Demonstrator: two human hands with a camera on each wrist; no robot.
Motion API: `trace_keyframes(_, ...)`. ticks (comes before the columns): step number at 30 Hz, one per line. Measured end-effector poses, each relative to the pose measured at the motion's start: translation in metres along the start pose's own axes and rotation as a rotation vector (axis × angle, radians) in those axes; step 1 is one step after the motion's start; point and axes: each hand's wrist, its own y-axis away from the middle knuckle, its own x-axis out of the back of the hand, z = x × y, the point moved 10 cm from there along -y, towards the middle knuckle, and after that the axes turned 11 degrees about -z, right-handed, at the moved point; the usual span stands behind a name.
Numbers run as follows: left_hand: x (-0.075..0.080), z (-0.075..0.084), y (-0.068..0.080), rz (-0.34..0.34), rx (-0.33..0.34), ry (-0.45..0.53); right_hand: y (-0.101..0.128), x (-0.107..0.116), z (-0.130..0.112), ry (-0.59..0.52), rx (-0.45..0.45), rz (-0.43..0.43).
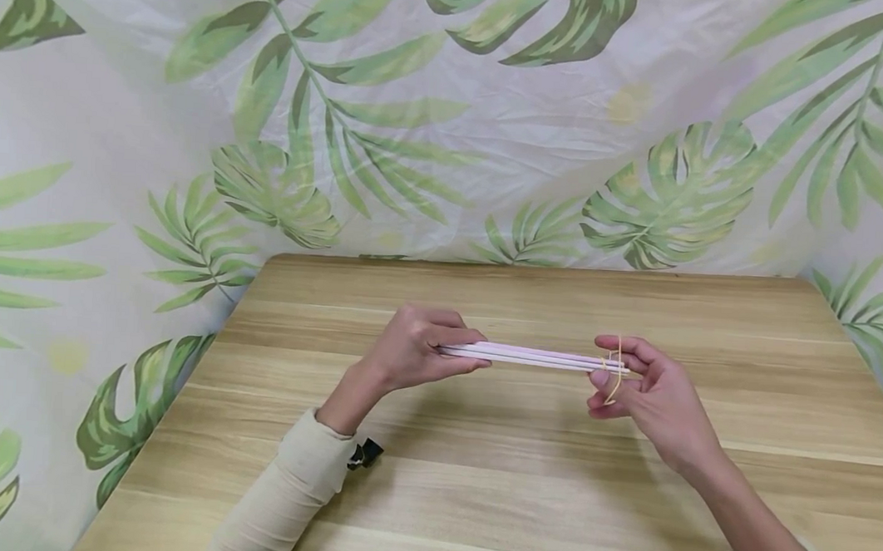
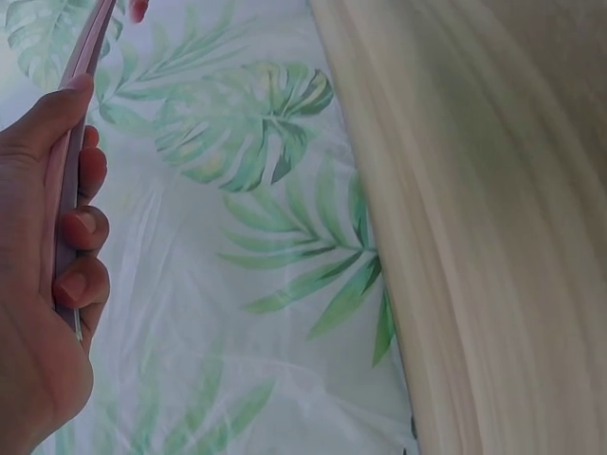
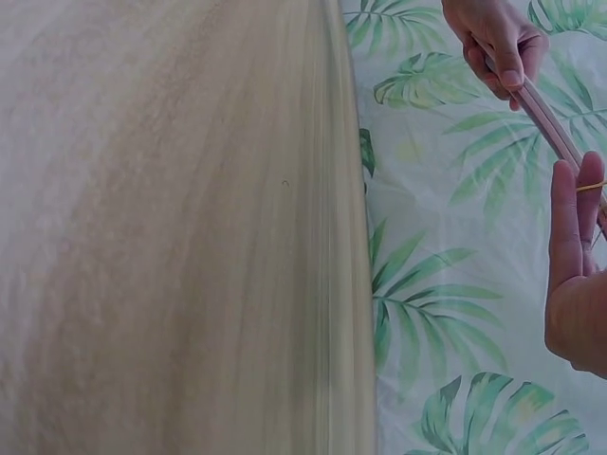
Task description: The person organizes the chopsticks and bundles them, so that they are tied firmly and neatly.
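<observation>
Over the table, my left hand grips one end of a bundle of slim pink and white chopsticks. They lie nearly level, pointing right. The left wrist view shows fingers curled round the chopsticks, with the thumb along them. At the bundle's other end is my right hand, its thumb and fingers spread around the tips. A thin yellow rubber band is stretched over those fingers and loops about the tips. In the right wrist view, the band crosses a finger; part of that hand is cut off.
Below the hands spreads a wood-grain table. A leaf-patterned cloth hangs behind and beside it. Black pieces, one of them a small clip-like part, show by the sleeves at both wrists.
</observation>
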Motion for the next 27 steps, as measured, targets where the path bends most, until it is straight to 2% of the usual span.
trace_keyframes(3, -0.005, 0.004, -0.002, -0.009, -0.015, 0.002, 0.0, -0.002, 0.002, 0.007, -0.005, 0.001)
trace_keyframes(7, -0.009, 0.005, -0.002, -0.013, -0.013, 0.0, 0.001, -0.003, 0.002, 0.074, -0.011, 0.019)
trace_keyframes(11, -0.008, 0.004, -0.001, -0.007, -0.006, -0.003, 0.003, -0.002, -0.002, 0.145, 0.028, 0.044)
trace_keyframes(15, -0.009, 0.008, -0.002, -0.014, -0.021, -0.028, 0.004, -0.001, -0.009, 0.281, 0.075, 0.051)
trace_keyframes(18, -0.01, 0.011, -0.003, -0.026, -0.033, -0.069, 0.004, -0.003, -0.012, 0.347, 0.083, 0.018)
trace_keyframes(21, -0.011, 0.011, -0.003, -0.024, -0.025, -0.105, 0.005, -0.004, -0.014, 0.358, 0.1, -0.009)
trace_keyframes(27, -0.006, 0.007, -0.001, -0.002, 0.013, -0.122, 0.007, -0.001, -0.026, 0.331, 0.228, 0.011)
